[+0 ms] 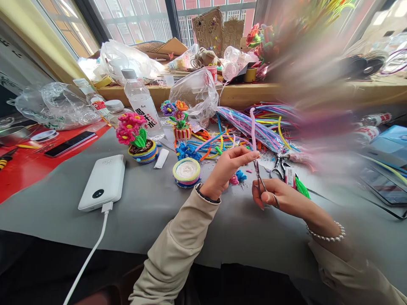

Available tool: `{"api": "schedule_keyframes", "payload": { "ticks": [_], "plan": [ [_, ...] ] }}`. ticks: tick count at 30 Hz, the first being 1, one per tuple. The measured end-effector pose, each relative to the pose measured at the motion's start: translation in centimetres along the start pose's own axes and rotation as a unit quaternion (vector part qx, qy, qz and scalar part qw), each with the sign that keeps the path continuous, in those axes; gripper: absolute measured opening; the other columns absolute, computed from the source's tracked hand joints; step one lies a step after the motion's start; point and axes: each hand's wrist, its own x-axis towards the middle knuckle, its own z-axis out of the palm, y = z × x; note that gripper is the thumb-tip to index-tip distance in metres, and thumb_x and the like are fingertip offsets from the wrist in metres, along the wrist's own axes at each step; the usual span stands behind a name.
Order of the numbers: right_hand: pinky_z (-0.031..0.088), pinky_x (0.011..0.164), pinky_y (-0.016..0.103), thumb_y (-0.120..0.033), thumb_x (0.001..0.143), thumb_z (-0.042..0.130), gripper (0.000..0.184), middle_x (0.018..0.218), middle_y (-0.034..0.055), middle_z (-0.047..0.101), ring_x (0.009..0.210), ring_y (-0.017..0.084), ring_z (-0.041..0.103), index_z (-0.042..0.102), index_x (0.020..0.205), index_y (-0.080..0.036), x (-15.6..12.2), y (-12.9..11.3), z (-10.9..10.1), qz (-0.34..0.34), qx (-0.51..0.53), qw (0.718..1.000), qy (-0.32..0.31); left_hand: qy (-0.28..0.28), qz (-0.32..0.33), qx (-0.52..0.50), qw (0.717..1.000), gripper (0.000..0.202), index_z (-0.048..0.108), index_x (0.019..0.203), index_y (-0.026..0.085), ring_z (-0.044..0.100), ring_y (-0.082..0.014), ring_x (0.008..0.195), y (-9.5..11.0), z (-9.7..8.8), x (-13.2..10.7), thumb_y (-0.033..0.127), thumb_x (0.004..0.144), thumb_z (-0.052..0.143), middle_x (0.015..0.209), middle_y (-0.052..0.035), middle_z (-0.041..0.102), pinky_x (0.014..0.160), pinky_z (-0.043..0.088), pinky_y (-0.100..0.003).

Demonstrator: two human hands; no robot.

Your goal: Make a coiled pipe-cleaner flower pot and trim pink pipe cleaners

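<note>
My left hand (226,167) pinches a pink pipe cleaner (252,129) and holds it upright over the grey table (152,212). My right hand (276,198) grips small scissors (260,180), whose blades reach up to the pipe cleaner just below my left fingertips. Small pink and blue fuzzy pieces (238,176) lie on the table under my left hand. A round coil of coloured pipe cleaners with a white centre (186,172) sits left of my left wrist.
A white power bank (103,181) with a cable lies at left. Two pipe-cleaner flower pots (137,136) (179,120), a water bottle (141,103), a bag of coloured pipe cleaners (251,127), another pair of scissors (278,166) and a phone (70,143) surround the work spot. The right side is blurred.
</note>
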Motion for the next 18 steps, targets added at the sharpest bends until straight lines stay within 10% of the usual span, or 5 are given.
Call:
{"api": "schedule_keyframes", "payload": {
  "ticks": [18],
  "plan": [
    [0.03, 0.047, 0.022, -0.071, 0.07, 0.033, 0.064, 0.047, 0.0003, 0.042, 0.045, 0.006, 0.035, 0.045, 0.043, -0.014, 0.26, 0.0, 0.24, 0.025, -0.004, 0.998, 0.049, 0.05, 0.023, -0.063, 0.996, 0.02, 0.053, 0.056, 0.016, 0.04, -0.0062, 0.063, 0.16, 0.18, 0.03, 0.031, 0.064, 0.064, 0.064, 0.0042, 0.047, 0.063, 0.031, -0.021]
  ]
}}
